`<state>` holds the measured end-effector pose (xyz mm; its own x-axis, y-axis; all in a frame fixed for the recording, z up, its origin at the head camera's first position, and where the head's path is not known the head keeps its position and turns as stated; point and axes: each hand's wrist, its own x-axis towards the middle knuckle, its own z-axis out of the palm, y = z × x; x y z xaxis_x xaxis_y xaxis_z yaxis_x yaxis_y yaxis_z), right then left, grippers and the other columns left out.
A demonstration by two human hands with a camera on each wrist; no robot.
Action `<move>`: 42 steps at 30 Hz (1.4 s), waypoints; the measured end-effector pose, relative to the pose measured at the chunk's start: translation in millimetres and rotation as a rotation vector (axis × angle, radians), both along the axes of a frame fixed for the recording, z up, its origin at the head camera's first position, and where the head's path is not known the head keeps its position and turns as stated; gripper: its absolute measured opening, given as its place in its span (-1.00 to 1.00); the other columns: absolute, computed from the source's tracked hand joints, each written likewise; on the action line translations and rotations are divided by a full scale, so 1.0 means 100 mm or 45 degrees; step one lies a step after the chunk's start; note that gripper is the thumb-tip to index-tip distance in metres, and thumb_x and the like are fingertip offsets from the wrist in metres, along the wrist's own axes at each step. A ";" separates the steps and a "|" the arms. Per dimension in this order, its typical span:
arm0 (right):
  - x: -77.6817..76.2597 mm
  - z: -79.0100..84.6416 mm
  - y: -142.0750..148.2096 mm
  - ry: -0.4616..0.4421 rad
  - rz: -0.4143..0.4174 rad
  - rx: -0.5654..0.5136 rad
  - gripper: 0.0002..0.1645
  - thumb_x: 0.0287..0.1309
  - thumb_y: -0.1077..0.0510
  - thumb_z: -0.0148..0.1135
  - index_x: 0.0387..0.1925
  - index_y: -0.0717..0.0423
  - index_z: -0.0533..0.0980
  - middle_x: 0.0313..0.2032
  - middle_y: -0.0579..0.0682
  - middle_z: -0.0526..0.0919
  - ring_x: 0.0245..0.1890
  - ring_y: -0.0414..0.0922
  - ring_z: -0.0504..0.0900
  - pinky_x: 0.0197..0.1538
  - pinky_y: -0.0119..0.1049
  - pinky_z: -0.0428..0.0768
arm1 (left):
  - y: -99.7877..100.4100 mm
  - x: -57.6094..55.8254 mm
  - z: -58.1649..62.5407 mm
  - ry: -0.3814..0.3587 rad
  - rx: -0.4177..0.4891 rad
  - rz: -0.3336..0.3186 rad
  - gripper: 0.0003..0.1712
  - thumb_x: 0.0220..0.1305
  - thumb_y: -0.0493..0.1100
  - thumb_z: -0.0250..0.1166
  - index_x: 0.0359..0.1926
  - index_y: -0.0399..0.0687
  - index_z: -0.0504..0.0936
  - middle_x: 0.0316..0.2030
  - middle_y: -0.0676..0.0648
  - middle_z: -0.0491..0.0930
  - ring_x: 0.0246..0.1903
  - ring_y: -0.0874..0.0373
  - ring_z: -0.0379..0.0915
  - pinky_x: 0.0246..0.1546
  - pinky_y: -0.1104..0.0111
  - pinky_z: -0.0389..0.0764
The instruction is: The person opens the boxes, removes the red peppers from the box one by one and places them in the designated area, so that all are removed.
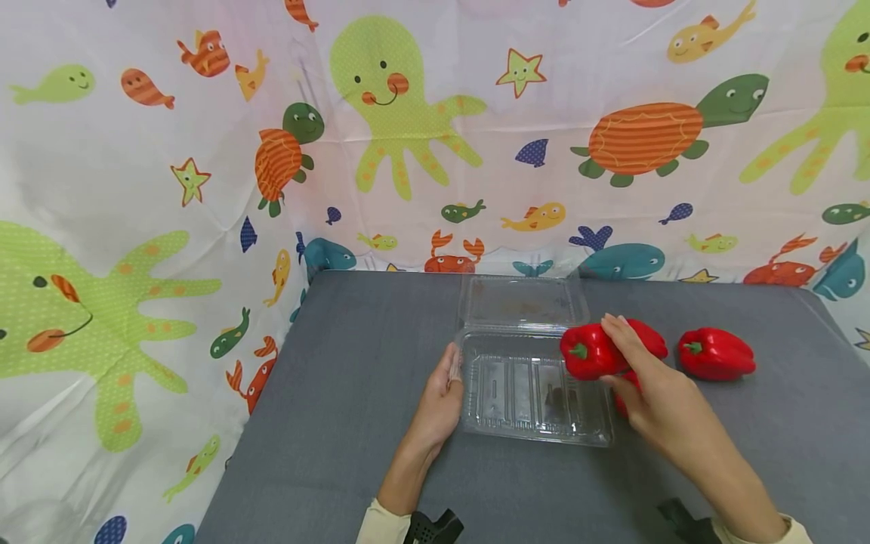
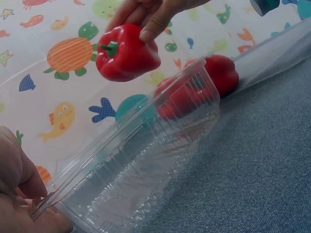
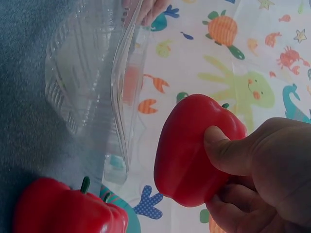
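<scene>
A clear plastic clamshell container [image 1: 503,385] lies opened on the table, its lid [image 1: 519,302] folded back toward the wall. My left hand [image 1: 440,397] pinches the container's left rim between thumb and fingers. In my right hand [image 1: 662,400] is a red bell pepper [image 1: 590,352] with a green stem, held above the container's right edge. The right wrist view shows thumb and fingers gripping that pepper [image 3: 194,150] from its sides. Nothing is seen inside the container's base [image 2: 126,179].
More red bell peppers sit right of the container: one [image 1: 716,353] stands apart, another [image 1: 647,338] lies behind the right hand, and one is partly hidden under it. The grey tabletop [image 1: 340,393] meets a curtain [image 1: 435,151] printed with sea animals.
</scene>
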<state>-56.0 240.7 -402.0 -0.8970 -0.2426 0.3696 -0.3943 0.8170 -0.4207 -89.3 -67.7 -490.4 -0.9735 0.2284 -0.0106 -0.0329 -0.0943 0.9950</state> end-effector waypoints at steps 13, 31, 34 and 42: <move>0.01 0.02 0.19 -0.001 -0.052 -0.005 0.36 -0.11 0.36 0.68 0.68 -0.08 0.15 0.46 0.29 0.43 0.19 0.40 0.63 -0.07 0.23 0.69 | 0.00 0.00 0.00 -0.002 0.004 0.003 -0.25 0.58 -0.46 -0.25 0.66 -0.37 -0.28 0.68 -0.29 -0.28 0.66 -0.07 -0.38 0.64 0.06 -0.23; 0.04 0.01 0.46 -0.035 -0.128 0.003 0.44 -0.20 0.41 0.70 0.68 -0.02 0.11 0.47 0.38 0.37 0.04 0.52 0.63 -0.14 0.42 0.62 | 0.01 0.00 0.01 -0.005 -0.006 0.015 -0.26 0.60 -0.44 -0.24 0.67 -0.36 -0.26 0.68 -0.28 -0.24 0.66 -0.07 -0.34 0.64 0.06 -0.20; 0.06 -0.01 0.52 -0.059 -0.171 0.022 0.45 -0.21 0.41 0.70 0.68 0.01 0.11 0.47 0.40 0.36 0.05 0.55 0.59 -0.15 0.46 0.60 | 0.02 -0.01 0.01 0.004 0.007 0.007 -0.26 0.60 -0.44 -0.24 0.67 -0.36 -0.26 0.68 -0.29 -0.24 0.66 -0.08 -0.33 0.64 0.06 -0.20; 0.13 -0.08 0.67 -0.040 -0.260 0.052 0.36 -0.10 0.41 0.63 0.68 0.00 0.11 0.42 0.47 0.38 -0.05 0.56 0.60 -0.16 0.46 0.61 | 0.01 0.00 -0.01 0.002 -0.002 0.016 -0.26 0.59 -0.45 -0.25 0.67 -0.37 -0.26 0.68 -0.30 -0.23 0.66 -0.08 -0.34 0.64 0.05 -0.22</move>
<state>-43.4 307.6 -409.9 -0.9399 -0.0691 0.3344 -0.2064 0.8952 -0.3950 -89.2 -66.8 -491.0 -0.9764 0.2159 -0.0097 -0.0305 -0.0933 0.9952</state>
